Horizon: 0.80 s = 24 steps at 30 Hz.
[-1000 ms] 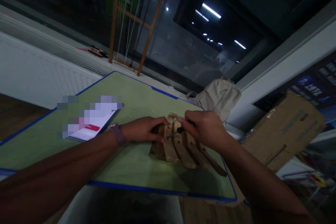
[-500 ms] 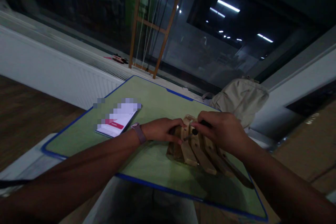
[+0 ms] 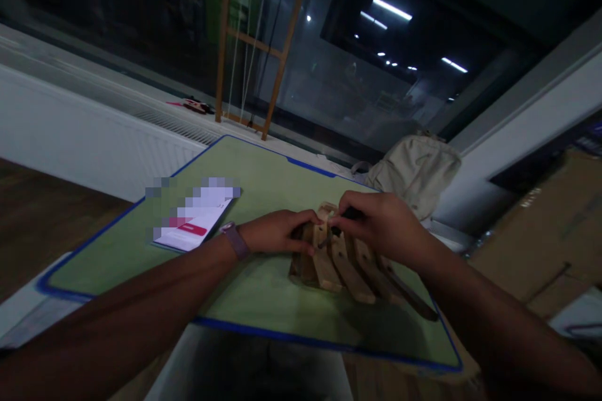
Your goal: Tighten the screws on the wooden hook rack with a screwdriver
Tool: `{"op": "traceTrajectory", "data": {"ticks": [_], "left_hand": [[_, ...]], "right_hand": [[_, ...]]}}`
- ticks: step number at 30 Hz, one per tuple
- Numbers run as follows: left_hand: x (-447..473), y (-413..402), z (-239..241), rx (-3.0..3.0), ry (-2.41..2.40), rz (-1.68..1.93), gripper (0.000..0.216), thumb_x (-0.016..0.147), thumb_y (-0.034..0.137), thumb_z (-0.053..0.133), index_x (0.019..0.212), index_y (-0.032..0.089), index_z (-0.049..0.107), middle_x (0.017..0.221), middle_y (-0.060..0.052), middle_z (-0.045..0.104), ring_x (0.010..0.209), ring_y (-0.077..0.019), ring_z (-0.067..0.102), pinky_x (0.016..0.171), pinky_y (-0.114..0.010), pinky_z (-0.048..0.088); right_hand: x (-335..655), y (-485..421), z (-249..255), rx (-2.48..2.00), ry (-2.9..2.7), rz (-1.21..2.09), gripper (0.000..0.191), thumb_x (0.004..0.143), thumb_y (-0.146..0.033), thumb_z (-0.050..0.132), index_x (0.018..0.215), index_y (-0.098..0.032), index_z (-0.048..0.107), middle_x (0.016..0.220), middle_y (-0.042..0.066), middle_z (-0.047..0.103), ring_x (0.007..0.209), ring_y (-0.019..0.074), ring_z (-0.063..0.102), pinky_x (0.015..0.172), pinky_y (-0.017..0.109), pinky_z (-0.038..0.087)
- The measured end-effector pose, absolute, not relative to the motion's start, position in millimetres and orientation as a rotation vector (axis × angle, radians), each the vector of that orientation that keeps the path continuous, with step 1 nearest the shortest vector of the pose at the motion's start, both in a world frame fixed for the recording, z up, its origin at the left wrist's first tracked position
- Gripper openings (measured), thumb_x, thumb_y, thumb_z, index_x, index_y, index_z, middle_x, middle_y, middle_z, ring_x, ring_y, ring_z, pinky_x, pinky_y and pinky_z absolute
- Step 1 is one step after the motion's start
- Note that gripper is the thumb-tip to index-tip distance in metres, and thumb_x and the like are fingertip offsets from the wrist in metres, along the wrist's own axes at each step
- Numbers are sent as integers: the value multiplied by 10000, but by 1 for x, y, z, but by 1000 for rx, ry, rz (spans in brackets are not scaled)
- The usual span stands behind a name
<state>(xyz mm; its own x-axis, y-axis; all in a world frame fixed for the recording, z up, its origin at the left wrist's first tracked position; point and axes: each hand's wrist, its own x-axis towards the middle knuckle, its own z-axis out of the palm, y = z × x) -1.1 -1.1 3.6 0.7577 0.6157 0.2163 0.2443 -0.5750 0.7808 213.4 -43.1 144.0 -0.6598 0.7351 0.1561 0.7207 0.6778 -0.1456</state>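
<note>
On the green board lies a wooden slatted piece (image 3: 353, 276), made of several curved slats with small dark holes or screw heads. My left hand (image 3: 282, 232), with a watch on its wrist, grips the piece's left end between thumb and fingers. My right hand (image 3: 380, 219) is closed round the black handle of what looks like a screwdriver (image 3: 336, 229). Its thin shaft points down and left at one of the left slats, close to my left fingertips. Whether the tip sits in a screw is too dark to tell. My right hand covers the piece's far right part.
A lit phone (image 3: 188, 229) lies left of my left hand on the green blue-edged board (image 3: 263, 169). Behind stand a wooden frame with strings (image 3: 254, 44), on the sill, and a beige backpack (image 3: 414, 169). A radiator (image 3: 94, 131) is at left, a cardboard box (image 3: 522, 232) at right.
The view has shifted, so everything appears slightly further left. Both hands keep their hold on the wooden piece and the screwdriver, with little visible movement.
</note>
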Motion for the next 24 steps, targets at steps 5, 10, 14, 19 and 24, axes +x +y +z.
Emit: {"op": "traceTrajectory", "data": {"ticks": [5,10,14,19,24], "left_hand": [[-2,0,4,2172,622,584,559,903,582,649,1309,222,517,956,-23,695,813,-202,646,719,-276,432],[-2,1,0,2144,596,604,555,902,585,651,1305,234,502,1093,-45,718,940,-233,675,798,-297,460],[-3,0,2,2195,620,594,574,918,610,612,1328,228,484,1024,-38,721,853,-223,665,738,-288,441],[-3,1,2,2189,623,579,568,911,612,620,1309,228,493,984,-23,711,830,-210,653,725,-276,436],[-3,2,0,2171,602,584,566,910,611,620,1312,227,516,1049,-36,707,904,-223,653,782,-292,454]], "right_hand": [[216,-57,156,-1098,-2760,222,82,958,-186,574,1038,-201,583,1021,85,660,907,203,627,778,319,473],[204,-47,146,-921,-2728,245,49,975,-189,575,936,-206,600,951,60,671,913,194,621,797,304,455],[204,-42,142,-1263,-2664,-44,259,975,-392,636,797,-211,590,720,4,620,669,165,544,608,292,314],[210,-55,156,-1010,-2812,234,105,976,-240,561,1065,-198,601,1054,90,665,957,208,614,792,317,451],[199,-47,146,-918,-2819,263,56,995,-229,556,1012,-206,605,994,60,697,910,192,633,771,298,445]]}}
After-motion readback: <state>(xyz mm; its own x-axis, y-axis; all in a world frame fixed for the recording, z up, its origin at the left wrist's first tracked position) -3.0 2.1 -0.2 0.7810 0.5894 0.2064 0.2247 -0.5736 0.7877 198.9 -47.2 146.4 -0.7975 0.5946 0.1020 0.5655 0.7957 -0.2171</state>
